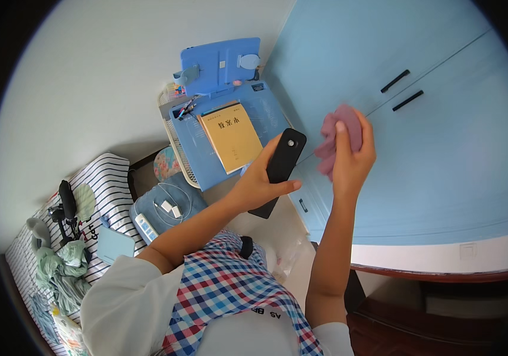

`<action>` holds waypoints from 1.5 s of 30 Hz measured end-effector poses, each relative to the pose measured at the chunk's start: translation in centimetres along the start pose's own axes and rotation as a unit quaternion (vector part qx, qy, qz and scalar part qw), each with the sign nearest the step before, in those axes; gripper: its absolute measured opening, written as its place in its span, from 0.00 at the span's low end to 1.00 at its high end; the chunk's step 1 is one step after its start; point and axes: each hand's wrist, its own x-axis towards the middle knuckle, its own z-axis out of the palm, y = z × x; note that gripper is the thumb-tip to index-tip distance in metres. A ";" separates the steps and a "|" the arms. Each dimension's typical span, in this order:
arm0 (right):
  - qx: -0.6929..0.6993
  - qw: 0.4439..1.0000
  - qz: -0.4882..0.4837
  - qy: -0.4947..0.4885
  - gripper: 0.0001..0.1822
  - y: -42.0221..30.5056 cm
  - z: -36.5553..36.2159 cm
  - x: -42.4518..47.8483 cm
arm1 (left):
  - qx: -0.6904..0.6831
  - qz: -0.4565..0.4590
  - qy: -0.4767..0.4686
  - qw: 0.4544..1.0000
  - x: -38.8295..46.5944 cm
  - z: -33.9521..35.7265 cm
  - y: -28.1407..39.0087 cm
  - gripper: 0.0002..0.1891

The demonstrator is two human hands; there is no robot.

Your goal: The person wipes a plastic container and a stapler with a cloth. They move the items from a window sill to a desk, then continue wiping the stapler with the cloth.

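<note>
My left hand (254,184) grips a long black case (286,155) with rounded corners and a round silvery button near its upper end. The case is held tilted, its lower end passing behind my thumb. To the right, my right hand (355,162) holds a crumpled mauve cloth (346,122), with the thumb pressed on its near side. Cloth and case are apart. Behind my left hand is a blue desk (191,147), on which a yellow-covered notebook (234,135) lies on other papers or books.
A blue reading stand (220,64) rises at the desk's back. Blue cupboard doors (432,164) fill the right side. At left, a blue stool (169,196) carries white chargers (171,209) and a power strip (146,228). A striped bed cover (107,178) bears clothes and a tablet-like case (115,244).
</note>
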 end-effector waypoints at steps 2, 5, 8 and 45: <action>-0.039 0.990 -0.125 -0.059 0.18 0.2 0.4 -1.9 | 0.024 0.036 0.009 0.999 0.3 -0.2 -2.0 0.46; -0.201 0.925 -0.315 -0.073 0.15 1.6 1.4 -2.3 | 0.053 0.052 -0.034 0.997 0.6 -0.3 -2.0 0.46; -0.188 0.958 -0.215 0.026 0.14 2.6 0.7 -0.2 | -0.063 -0.054 -0.058 0.995 0.2 -0.5 -0.7 0.44; -0.278 0.875 -0.300 -0.259 0.19 0.8 2.4 -8.1 | -0.371 -0.094 0.031 0.923 1.9 -4.9 0.2 0.27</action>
